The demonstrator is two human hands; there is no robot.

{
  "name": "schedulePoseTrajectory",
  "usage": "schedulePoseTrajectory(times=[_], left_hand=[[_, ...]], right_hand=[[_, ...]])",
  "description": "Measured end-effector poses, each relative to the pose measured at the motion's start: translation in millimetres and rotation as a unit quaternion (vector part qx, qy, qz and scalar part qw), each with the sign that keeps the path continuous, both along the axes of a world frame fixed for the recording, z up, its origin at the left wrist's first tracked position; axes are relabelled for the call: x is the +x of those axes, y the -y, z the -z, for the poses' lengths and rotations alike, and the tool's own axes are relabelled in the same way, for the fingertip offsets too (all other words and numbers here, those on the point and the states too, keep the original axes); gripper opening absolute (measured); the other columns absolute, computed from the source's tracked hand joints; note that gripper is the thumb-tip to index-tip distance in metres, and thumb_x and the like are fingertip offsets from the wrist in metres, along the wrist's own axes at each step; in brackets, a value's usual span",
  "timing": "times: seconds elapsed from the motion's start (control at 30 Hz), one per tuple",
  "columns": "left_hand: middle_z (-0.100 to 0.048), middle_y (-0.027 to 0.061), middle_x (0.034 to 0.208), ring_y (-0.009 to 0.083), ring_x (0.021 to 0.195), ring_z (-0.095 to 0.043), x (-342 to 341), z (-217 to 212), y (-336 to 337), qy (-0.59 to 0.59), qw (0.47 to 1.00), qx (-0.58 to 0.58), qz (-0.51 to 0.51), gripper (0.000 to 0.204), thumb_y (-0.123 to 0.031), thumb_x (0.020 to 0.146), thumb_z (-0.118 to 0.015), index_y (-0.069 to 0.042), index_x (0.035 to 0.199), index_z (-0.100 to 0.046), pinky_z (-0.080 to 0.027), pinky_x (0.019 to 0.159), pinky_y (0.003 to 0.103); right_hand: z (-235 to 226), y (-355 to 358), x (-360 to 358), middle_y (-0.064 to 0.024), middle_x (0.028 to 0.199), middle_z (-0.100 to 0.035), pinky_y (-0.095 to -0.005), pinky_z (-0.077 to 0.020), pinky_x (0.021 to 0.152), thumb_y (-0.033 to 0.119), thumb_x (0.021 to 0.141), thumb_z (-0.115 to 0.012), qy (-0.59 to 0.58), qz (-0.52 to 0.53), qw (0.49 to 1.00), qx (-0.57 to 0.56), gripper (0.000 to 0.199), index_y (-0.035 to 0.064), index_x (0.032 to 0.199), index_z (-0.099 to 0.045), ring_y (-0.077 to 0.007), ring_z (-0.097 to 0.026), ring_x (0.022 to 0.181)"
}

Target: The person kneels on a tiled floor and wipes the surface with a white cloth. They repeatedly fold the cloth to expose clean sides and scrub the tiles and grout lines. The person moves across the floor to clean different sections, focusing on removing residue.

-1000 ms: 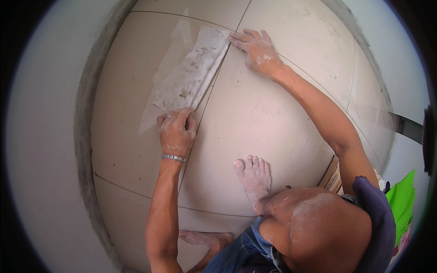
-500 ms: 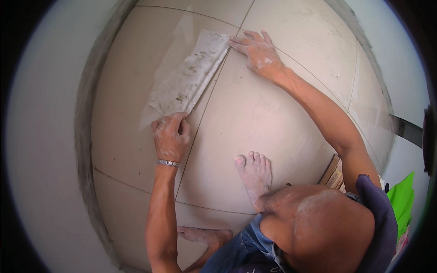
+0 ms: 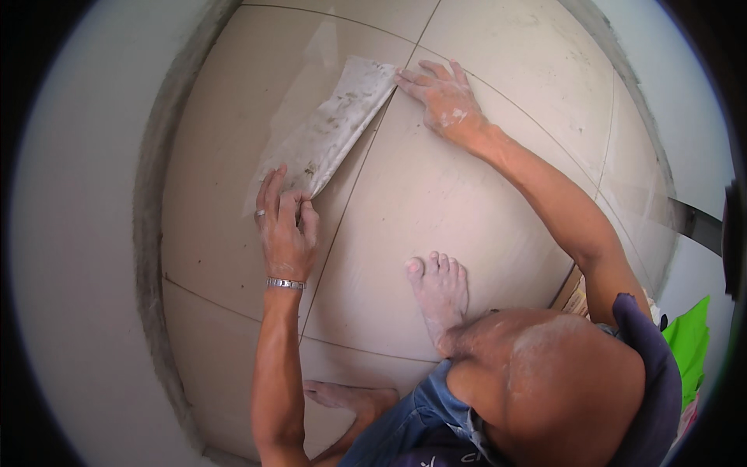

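Pale beige glazed floor tiles point(image 3: 467, 194) with thin grout lines fill the view under you, edged on your left by a rough grey cement border point(image 3: 148, 233) and a plain white wall point(image 3: 70, 233).

Your left hand point(image 3: 286, 229) lies palm down on the floor, its fingers pinching the near corner of a long, dusty white sheet of flexible plastic smeared with grey-brown specks point(image 3: 331, 128). A ring shows on one finger of that hand and a silver metal bracelet point(image 3: 286, 284) circles its wrist.

Your right hand point(image 3: 440, 97) is spread flat and open, fingers fanned, its fingertips touching the far end of the same sheet. White powder dusts the back of this hand.

That sheet stretches slantwise between your two hands, lying flat on the tiles just left of a grout line that runs from your right hand back toward your left.

Below your right forearm, your bare foot point(image 3: 440, 292) rests flat on a tile, well apart from the sheet, and your bent knee point(image 3: 545, 373) rises beside it. Your other bare foot point(image 3: 346, 397) sits close beneath your left forearm. Something bright green point(image 3: 689, 342) shows far out past your right elbow.
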State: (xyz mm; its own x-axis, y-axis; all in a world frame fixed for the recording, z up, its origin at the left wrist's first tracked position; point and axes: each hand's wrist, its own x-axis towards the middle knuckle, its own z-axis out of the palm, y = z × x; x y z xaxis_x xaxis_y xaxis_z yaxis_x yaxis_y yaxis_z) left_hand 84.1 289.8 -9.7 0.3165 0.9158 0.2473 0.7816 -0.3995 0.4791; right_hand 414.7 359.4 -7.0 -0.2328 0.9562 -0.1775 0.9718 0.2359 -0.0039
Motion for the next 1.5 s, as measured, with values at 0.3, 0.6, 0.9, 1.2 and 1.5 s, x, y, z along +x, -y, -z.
schedulePoseTrajectory(times=[0.3,0.6,0.9,1.2,1.5], left_hand=[[-0.069,0.0276,0.115,0.0436,0.105,-0.067,15.7,-3.0,-25.2,0.078,0.951,-0.258,-0.151,0.028,-0.019,0.108,-0.048,0.0,0.13,-0.049,-0.05,0.092,0.053],[-0.064,0.0203,0.104,0.0411,0.098,-0.063,6.9,1.5,-33.9,-0.123,0.981,-0.147,-0.045,0.024,-0.022,0.1,-0.06,0.0,0.111,-0.061,-0.048,0.093,0.053],[-0.065,0.0216,0.102,0.0405,0.098,-0.064,-1.9,-10.7,-28.4,-0.112,0.972,-0.206,0.0,0.027,-0.022,0.093,-0.061,0.001,0.107,-0.063,-0.048,0.091,0.052],[-0.066,0.0218,0.099,0.041,0.096,-0.065,-2.0,-22.7,-27.5,-0.119,0.968,-0.219,0.006,0.028,-0.02,0.09,-0.064,0.001,0.108,-0.064,-0.048,0.091,0.052],[-0.066,0.0227,0.101,0.0433,0.093,-0.063,-1.3,-26.5,-33.6,-0.118,0.972,-0.204,0.011,0.035,-0.016,0.09,-0.061,0.001,0.12,-0.066,-0.048,0.089,0.052]], right_hand=[[-12.2,-2.4,-0.2,-0.0018,0.156,-0.051,-0.0681,-0.0239,0.122,0.008,0.081,-0.079,-0.019,-0.016,1.0,-0.005,0.076,0.0099,0.152,-0.051,-0.0337,-0.04,0.147],[-19.0,-4.4,-6.5,-0.0035,0.156,-0.051,-0.0678,-0.021,0.124,0.0,0.084,-0.067,-0.009,0.01,0.999,-0.033,0.069,0.0079,0.152,-0.052,-0.0333,-0.038,0.149],[-23.4,-0.1,-9.6,-0.0057,0.157,-0.05,-0.0696,-0.0206,0.123,0.0,0.084,-0.062,-0.011,-0.004,1.0,-0.019,0.068,0.007,0.152,-0.051,-0.0335,-0.037,0.15],[-20.5,4.4,-6.9,-0.0057,0.155,-0.051,-0.0711,-0.0241,0.12,-0.002,0.084,-0.061,-0.007,-0.015,1.0,-0.012,0.067,0.0065,0.15,-0.054,-0.0319,-0.04,0.149],[-25.4,2.1,-1.7,-0.0049,0.155,-0.052,-0.0705,-0.0256,0.12,0.002,0.084,-0.063,0.007,-0.03,0.999,-0.009,0.065,0.0054,0.149,-0.054,-0.0317,-0.041,0.147]])
